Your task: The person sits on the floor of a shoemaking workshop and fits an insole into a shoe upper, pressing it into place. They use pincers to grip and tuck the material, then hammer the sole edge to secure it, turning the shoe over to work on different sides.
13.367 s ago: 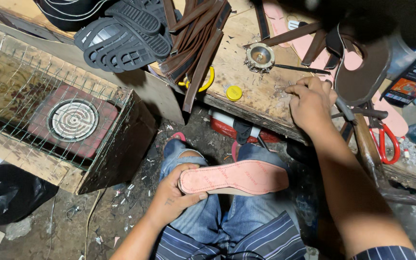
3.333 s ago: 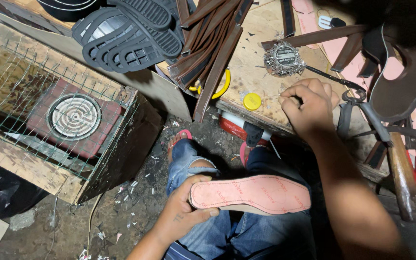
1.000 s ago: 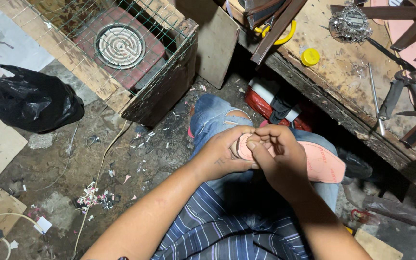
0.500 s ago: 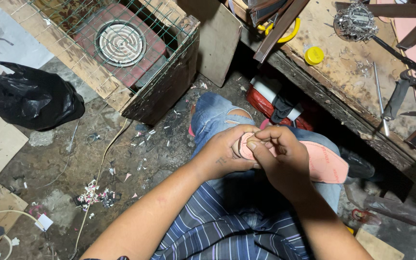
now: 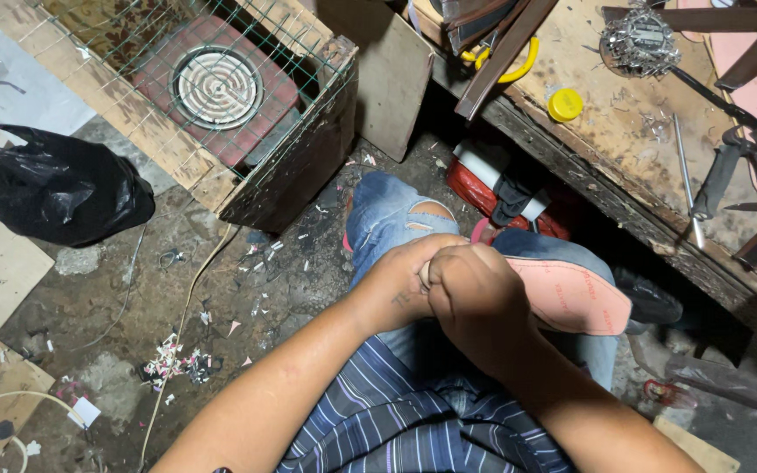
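A pink shoe insole lies across my lap on my jeans, its toe end pointing right. My left hand grips its near end from the left. My right hand is closed over the same end, pressed against the left hand's fingers. Whether the right hand pinches something small besides the insole is hidden by my knuckles.
A wooden crate with wire mesh over a round electric hotplate stands upper left. A black plastic bag lies on the dirty floor. The workbench at right carries a yellow lid, pliers, a metal rod and leather strips.
My right hand left the workbench and joined the left hand on the insole's end; in the last second both hands stay put while the view shifts slightly.
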`<state>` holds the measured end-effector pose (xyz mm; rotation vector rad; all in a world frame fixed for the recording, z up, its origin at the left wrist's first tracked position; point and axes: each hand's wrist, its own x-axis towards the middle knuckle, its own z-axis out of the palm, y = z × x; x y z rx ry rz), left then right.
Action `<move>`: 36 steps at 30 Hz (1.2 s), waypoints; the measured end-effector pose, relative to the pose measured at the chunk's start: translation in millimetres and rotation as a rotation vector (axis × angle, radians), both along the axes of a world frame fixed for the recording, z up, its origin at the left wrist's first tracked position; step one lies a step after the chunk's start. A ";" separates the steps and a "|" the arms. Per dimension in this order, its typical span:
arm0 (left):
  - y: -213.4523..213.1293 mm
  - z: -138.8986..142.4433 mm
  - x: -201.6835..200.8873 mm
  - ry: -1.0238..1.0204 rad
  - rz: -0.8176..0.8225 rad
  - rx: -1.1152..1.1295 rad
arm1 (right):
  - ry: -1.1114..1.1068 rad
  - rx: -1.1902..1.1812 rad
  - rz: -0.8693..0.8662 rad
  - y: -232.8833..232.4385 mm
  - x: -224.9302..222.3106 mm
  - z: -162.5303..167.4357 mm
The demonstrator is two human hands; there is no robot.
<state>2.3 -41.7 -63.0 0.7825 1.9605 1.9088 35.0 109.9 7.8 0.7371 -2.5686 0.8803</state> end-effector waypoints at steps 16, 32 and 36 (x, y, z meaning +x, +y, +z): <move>2.9 5.6 -0.1 -0.200 -0.050 0.052 | -0.059 -0.059 0.011 16.2 -2.1 6.6; 7.0 1.7 -9.6 -0.128 -0.083 0.113 | -0.172 -0.088 -0.087 78.2 -0.5 0.3; 3.4 0.1 -11.3 -0.107 -0.068 0.043 | -0.031 0.319 -0.678 202.4 31.1 -8.1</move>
